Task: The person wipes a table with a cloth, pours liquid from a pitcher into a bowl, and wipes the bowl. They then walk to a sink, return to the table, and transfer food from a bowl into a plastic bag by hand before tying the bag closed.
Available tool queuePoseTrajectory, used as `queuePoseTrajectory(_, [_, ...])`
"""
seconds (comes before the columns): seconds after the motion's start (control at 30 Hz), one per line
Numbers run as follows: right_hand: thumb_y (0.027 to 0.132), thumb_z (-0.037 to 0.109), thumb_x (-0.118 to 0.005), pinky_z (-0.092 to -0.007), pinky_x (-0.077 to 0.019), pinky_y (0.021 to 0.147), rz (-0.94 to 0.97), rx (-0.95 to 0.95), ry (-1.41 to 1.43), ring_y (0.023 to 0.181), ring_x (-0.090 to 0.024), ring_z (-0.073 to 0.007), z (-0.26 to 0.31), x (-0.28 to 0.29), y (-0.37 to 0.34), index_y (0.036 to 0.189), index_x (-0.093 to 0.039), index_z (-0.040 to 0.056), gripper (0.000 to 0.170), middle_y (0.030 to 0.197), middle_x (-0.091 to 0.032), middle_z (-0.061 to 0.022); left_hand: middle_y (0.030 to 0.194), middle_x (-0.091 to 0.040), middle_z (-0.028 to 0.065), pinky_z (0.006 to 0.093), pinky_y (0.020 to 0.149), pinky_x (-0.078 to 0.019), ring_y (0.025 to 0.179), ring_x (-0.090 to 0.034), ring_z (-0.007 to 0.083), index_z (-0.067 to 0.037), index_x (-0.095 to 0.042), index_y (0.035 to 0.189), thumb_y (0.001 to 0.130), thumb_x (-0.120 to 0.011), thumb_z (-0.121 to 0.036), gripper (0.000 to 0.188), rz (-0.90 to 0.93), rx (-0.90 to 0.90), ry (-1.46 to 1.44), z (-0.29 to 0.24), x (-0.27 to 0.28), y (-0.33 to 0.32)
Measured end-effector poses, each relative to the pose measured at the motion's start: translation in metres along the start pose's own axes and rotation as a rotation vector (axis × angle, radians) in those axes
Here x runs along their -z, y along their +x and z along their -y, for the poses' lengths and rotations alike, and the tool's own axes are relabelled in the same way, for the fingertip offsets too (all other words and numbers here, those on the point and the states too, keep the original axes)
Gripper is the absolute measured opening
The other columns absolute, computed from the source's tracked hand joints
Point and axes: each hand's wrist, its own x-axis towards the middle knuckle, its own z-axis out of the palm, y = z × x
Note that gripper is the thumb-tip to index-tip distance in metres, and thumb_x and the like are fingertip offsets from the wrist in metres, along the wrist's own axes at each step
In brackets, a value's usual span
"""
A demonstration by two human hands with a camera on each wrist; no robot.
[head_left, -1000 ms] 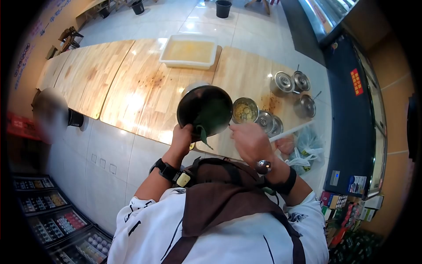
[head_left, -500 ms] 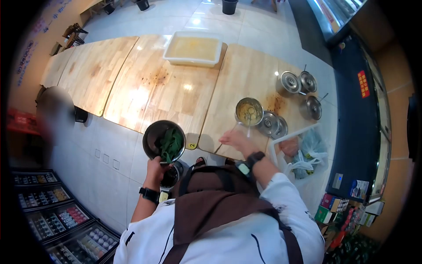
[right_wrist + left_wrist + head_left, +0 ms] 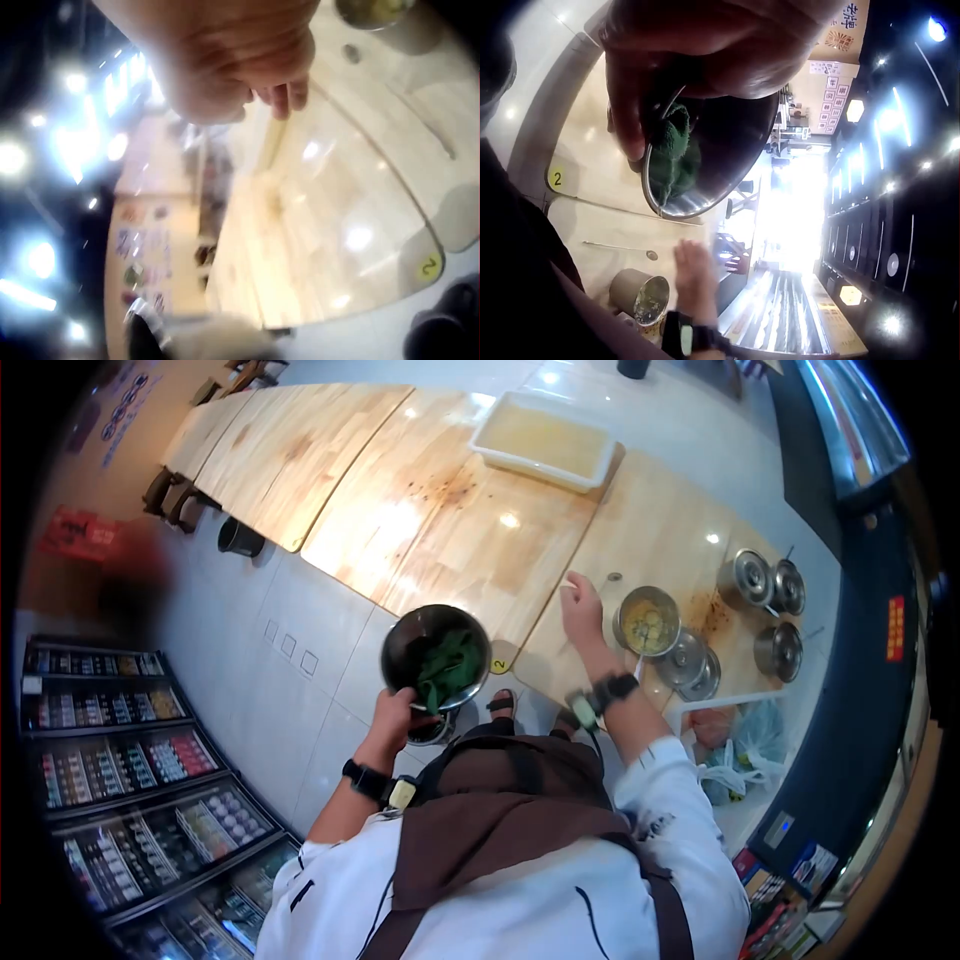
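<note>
Your left hand (image 3: 393, 712) grasps the rim of a metal bowl (image 3: 403, 645) containing a green cloth (image 3: 450, 665). Clock positions are relative to this bowl. 3 o'clock: yellow label (image 3: 500, 663) reading "2" on the desk (image 3: 450, 560) corner; farther out, an uncovered pot (image 3: 640, 598) of yellowish food. 2 o'clock: your right hand (image 3: 582, 615), released. 1 o'clock: white tub (image 3: 530, 469), yellowish contents. Lettering on the red sticker (image 3: 895, 628), beyond the pot, is illegible.

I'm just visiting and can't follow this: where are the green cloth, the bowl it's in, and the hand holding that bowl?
Green cloth (image 3: 450, 664): head view, middle of its folds.
Bowl (image 3: 406, 644): head view, bare inner wall.
Left hand (image 3: 394, 712): head view, middle of hand.
</note>
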Motion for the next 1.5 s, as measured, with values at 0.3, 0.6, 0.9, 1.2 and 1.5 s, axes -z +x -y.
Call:
queuePoseTrajectory(0.3, [0.069, 0.012, -0.06, -0.0419, -0.0439, 0.086, 0.666, 0.471, -0.581, 0.114, -0.044, -0.0355, 0.131, -0.007, -0.092, 0.105, -0.06, 0.0092, 0.037, 0.12, -0.049, -0.0189, 0.087, -0.059, 0.0178, 0.0338, 0.048, -0.0541, 0.064, -0.063, 0.0276, 0.008, -0.043, 0.11, 0.083, -0.041, -0.006, 0.031, 0.185, -0.254, 0.269, -0.002, -0.061, 0.039])
queuePoseTrajectory(0.6, [0.069, 0.016, -0.058, -0.0347, -0.0424, 0.07, 0.883, 0.752, -0.95, 0.09, -0.053, -0.0245, 0.1, 0.066, -0.094, 0.093, -0.063, 0.0073, 0.026, 0.088, -0.058, -0.0097, 0.093, -0.06, 0.0215, 0.0346, 0.048, -0.054, 0.069, -0.064, 0.0306, 0.002, -0.04, 0.125, 0.079, -0.041, -0.001, 0.047, 0.529, -0.273, 0.527, 0.001, -0.099, 0.041])
queuePoseTrajectory(0.9, [0.07, 0.017, -0.059, -0.042, -0.0404, 0.076, 0.239, 0.983, -0.784, 0.09, -0.053, -0.029, 0.15, 0.08, -0.07, 0.109, -0.057, 0.0094, 0.04, 0.105, -0.052, -0.0114, 0.088, -0.062, 0.0145, 0.0348, 0.056, -0.0536, 0.07, -0.064, 0.0253, 0.001, -0.054, 0.106, 0.085, -0.045, -0.01, 0.025, 0.72, -0.231, 0.562, -0.013, -0.126, 0.021])
queuePoseTrajectory(1.2, [0.066, 0.033, -0.069, -0.0462, -0.0469, 0.072, -0.077, -0.019, -0.471, 0.086, -0.056, -0.0389, 0.149, 0.112, -0.053, 0.111, -0.04, 0.0051, 0.06, 0.099, -0.052, -0.0206, 0.098, -0.058, 0.0181, 0.0324, 0.049, -0.0571, 0.071, -0.064, 0.0294, 0.001, -0.041, 0.121, 0.08, -0.032, 0.003, 0.043, 0.589, -0.3, 0.22, -0.031, -0.138, 0.004])
queuePoseTrajectory(1.5, [0.063, 0.012, -0.069, -0.0422, -0.0409, 0.083, -0.401, 0.28, -0.2, 0.097, -0.048, -0.0398, 0.139, 0.107, -0.046, 0.107, -0.041, 0.0006, 0.053, 0.103, -0.048, -0.0211, 0.108, -0.053, 0.02, 0.0332, 0.06, -0.0584, 0.082, -0.064, 0.0289, 0.003, -0.036, 0.124, 0.085, -0.037, -0.001, 0.039, 0.656, -0.406, -0.047, -0.028, -0.156, -0.004])
